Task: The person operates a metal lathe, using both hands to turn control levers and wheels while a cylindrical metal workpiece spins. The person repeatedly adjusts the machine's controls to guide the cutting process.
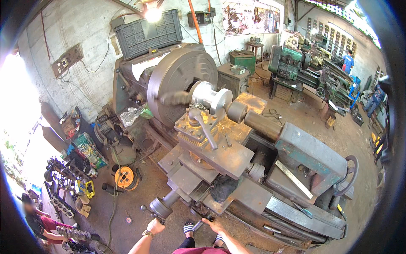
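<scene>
- Both hands are low at the near side of a large lathe (230, 158): the left hand (155, 227) is curled closed over the lower spoke of a spoked hub (161, 207), while the right hand (216, 226) is partly bent at a short metal handle (198, 225); how firmly its fingers close, I cannot tell
- Just ahead of the left hand, much the nearer one, lies that hub, its long axis slanting up and rightward into the carriage (186, 180); the handle sits between the hands, beside the right
- On the carriage, a dark cloth (224, 188) lies ahead of the right hand, and farther off stands a tool post (196, 122) with a bent lever (206, 133)
- Beyond, well apart from both hands, a shiny flanged workpiece (205, 94) runs from a big round chuck (169, 76) at upper left toward the tailstock (311, 148) at lower right
- Far left, a co-worker's hand (64, 238) is at a crankshaft (76, 233)
</scene>
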A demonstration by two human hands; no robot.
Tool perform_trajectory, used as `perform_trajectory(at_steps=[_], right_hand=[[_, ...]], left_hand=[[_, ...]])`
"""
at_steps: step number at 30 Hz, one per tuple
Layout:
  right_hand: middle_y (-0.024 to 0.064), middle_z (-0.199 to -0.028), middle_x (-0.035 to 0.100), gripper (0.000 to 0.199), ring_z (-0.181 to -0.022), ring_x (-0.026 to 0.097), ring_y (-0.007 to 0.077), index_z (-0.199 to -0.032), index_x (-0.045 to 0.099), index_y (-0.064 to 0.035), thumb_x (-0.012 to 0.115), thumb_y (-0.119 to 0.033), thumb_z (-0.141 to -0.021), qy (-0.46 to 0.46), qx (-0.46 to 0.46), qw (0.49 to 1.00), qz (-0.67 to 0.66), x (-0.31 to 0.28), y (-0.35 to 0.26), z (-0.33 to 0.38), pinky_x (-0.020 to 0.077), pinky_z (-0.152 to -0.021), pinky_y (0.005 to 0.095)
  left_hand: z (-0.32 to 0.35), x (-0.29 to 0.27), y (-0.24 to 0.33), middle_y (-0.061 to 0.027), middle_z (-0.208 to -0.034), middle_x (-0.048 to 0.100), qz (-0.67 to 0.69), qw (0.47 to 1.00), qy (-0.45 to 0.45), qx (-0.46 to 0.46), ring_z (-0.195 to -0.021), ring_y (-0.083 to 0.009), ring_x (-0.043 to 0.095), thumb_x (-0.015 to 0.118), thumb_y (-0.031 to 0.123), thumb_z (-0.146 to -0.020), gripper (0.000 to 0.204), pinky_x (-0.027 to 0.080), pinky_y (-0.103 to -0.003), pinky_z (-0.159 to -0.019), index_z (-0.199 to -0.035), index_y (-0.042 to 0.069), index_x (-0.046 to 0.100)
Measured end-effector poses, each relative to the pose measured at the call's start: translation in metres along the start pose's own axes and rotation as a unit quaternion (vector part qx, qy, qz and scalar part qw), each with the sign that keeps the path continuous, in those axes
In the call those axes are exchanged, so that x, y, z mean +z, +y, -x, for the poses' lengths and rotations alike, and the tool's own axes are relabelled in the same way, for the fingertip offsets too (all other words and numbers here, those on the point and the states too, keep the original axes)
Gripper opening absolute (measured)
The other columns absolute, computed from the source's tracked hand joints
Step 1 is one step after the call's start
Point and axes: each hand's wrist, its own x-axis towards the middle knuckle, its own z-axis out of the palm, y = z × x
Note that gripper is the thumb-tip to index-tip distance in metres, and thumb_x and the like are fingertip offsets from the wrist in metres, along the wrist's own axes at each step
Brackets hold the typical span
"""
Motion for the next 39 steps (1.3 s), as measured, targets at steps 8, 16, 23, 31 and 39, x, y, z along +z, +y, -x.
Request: perform_trajectory(at_steps=[8, 16, 23, 31, 39], right_hand=[[0.0252, -0.127, 0.057, 0.101, -0.122, 0.053, 0.0324, -0.128, 0.056, 0.0007, 0.057, -0.081, -0.069, -0.026, 0.048, 0.999, 0.0, -0.003, 0.007, -0.007, 0.0416, -0.099, 0.0384], [0.0098, -0.097, 0.062, 0.034, -0.089, 0.056, 0.0193, -0.102, 0.057, -0.0008, 0.071, -0.024, -0.081, 0.273, -0.103, 0.925, -0.245, 0.021, 0.081, 0.027, 0.0456, -0.078, 0.0351], [0.0113, -0.116, 0.056, 0.068, -0.105, 0.056, 0.0236, -0.126, 0.047, 0.0003, 0.08, -0.028, -0.074, -0.124, 0.165, 0.923, -0.323, 0.042, 0.155, 0.028, 0.0472, -0.091, 0.0376], [0.0044, -0.099, 0.065, 0.04, -0.087, 0.057, 0.015, -0.1, 0.065, -0.0068, 0.078, -0.033, -0.073, 0.072, 0.168, 0.877, -0.445, 0.142, 0.093, -0.086, 0.0463, -0.078, 0.0322], [0.0082, -0.075, 0.063, 0.016, -0.074, 0.062, 0.0215, -0.085, 0.06, -0.0053, 0.068, -0.017, -0.077, 0.015, 0.074, 0.758, -0.648, 0.18, 0.029, -0.119, 0.0485, -0.071, 0.0381]], left_hand=[[-0.001, 0.0, 0.0, -0.0234, -0.1, 0.068, -0.009, 1.0, -0.002, -0.007, -0.097, -0.039, 0.065, 0.058, 0.028, -0.073, 0.038, 0.051, -0.044, -0.086, -0.099, 0.002, 0.068], [-0.002, 0.006, -0.002, -0.0248, -0.103, 0.067, -0.009, 0.999, 0.01, -0.049, -0.099, -0.0395, 0.064, 0.058, 0.023, -0.072, 0.039, 0.05, -0.045, -0.088, -0.103, 0.0, 0.066], [-0.005, 0.009, -0.006, -0.0256, -0.1, 0.066, 0.0, 1.0, -0.014, -0.009, -0.098, -0.0413, 0.063, 0.06, 0.024, -0.072, 0.037, 0.05, -0.046, -0.087, -0.1, 0.0, 0.065], [-0.007, 0.013, -0.008, -0.0259, -0.098, 0.067, -0.011, 1.0, 0.001, -0.022, -0.096, -0.0411, 0.064, 0.059, 0.027, -0.073, 0.039, 0.051, -0.045, -0.086, -0.099, -0.001, 0.067], [-0.005, 0.014, -0.004, -0.0234, -0.091, 0.068, -0.02, 0.999, 0.025, 0.003, -0.089, -0.0408, 0.066, 0.061, 0.026, -0.068, 0.035, 0.052, -0.045, -0.083, -0.091, 0.001, 0.068]])
